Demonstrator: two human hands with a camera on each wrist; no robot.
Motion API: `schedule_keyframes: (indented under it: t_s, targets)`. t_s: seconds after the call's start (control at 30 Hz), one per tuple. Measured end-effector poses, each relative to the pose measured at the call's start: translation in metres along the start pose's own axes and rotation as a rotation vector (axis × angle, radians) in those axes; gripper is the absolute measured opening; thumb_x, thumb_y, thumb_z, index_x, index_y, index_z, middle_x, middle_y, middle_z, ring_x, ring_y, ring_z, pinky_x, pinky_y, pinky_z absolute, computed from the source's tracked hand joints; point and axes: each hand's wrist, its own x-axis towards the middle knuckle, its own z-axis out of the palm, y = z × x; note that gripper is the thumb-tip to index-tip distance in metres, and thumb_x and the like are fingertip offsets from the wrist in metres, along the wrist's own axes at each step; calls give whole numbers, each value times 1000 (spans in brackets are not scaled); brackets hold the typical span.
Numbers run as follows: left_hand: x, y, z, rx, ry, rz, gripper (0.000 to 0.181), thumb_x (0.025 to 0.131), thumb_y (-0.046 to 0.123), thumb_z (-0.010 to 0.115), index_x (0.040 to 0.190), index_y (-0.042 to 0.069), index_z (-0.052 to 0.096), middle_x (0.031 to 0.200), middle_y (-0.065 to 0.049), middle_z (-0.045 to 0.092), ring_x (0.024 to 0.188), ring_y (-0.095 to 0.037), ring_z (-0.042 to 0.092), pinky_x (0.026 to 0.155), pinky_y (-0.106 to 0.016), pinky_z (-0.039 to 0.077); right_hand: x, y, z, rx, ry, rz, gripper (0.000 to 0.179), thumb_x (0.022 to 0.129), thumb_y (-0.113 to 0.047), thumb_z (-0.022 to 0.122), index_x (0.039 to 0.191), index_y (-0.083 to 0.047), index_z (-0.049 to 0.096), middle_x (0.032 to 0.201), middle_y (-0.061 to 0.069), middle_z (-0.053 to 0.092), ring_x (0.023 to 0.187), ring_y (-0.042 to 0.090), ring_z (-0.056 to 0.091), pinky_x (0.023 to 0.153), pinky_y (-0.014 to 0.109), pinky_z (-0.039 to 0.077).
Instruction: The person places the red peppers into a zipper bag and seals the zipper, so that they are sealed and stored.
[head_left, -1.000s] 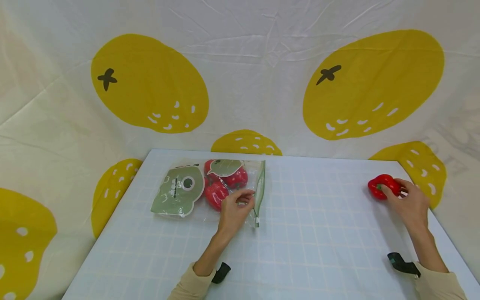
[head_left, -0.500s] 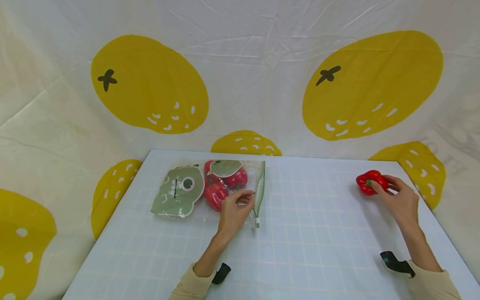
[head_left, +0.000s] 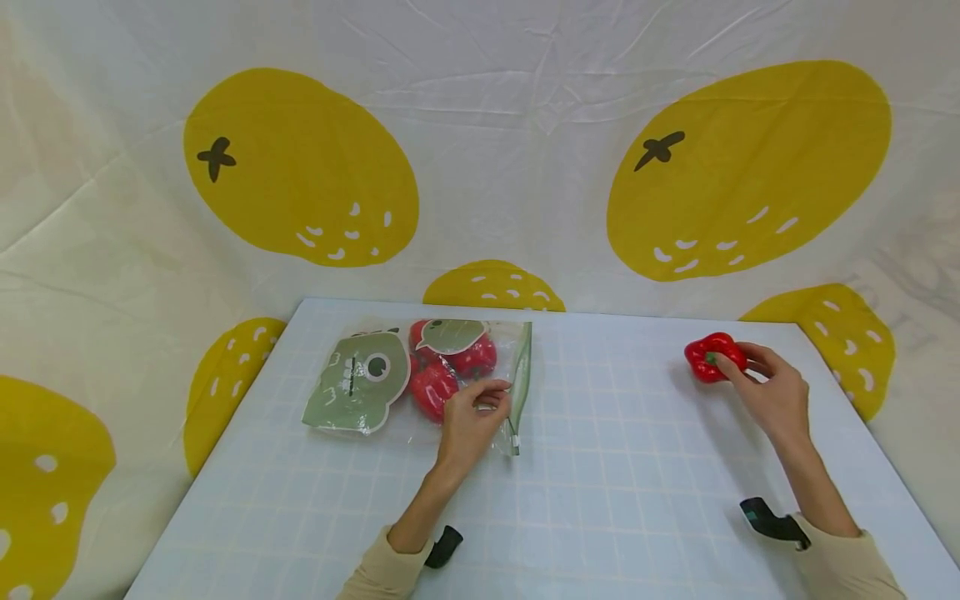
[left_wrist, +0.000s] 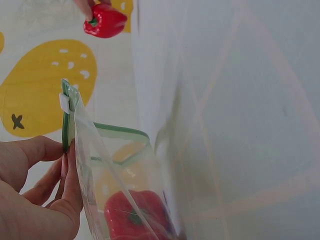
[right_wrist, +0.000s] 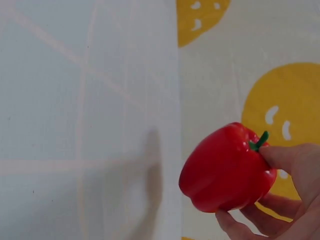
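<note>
On the left of the table lies a clear zip bag (head_left: 352,383) with green prints and a green zip edge, several red bell peppers (head_left: 433,390) inside. My left hand (head_left: 471,421) pinches the bag's upper edge near the zip between thumb and fingers. In the left wrist view the bag's mouth (left_wrist: 122,131) gapes, a white slider at one end of the zip. Over at the right, my right hand (head_left: 776,396) holds another red bell pepper (head_left: 701,357) above the table, thumb by its green stem. The right wrist view shows that pepper (right_wrist: 225,170) gripped from one side.
The white table (head_left: 600,483) has a pale grid pattern. Behind it hangs a light cloth (head_left: 510,167) printed with large yellow fruit shapes. Black camera mounts (head_left: 772,521) sit at both wrists.
My right hand has moved left with the bell pepper, toward the bag. The left hand and the bag have stayed in place.
</note>
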Motion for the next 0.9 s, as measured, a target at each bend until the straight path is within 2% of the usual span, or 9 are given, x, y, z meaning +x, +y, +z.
schedule_keyframes:
  t_s: [0.5,0.9]
  targets:
    - [0,-2,0,12,3,0,15,93,7,74,108,4,78,99,-9,76,86,-22,71,77,-21,59,-6,-23,25,65,-25,-75,65,99,-44,65,148,-4,51,145,21,55,129,39,51,76,4,47]
    - [1,-3,1,-7,13,5,15,92,4,73,106,3,78,97,-8,76,85,-22,71,76,-23,60,-12,-43,48,124,-56,-111,64,98,-44,67,147,-5,52,145,19,56,129,36,52,86,13,52]
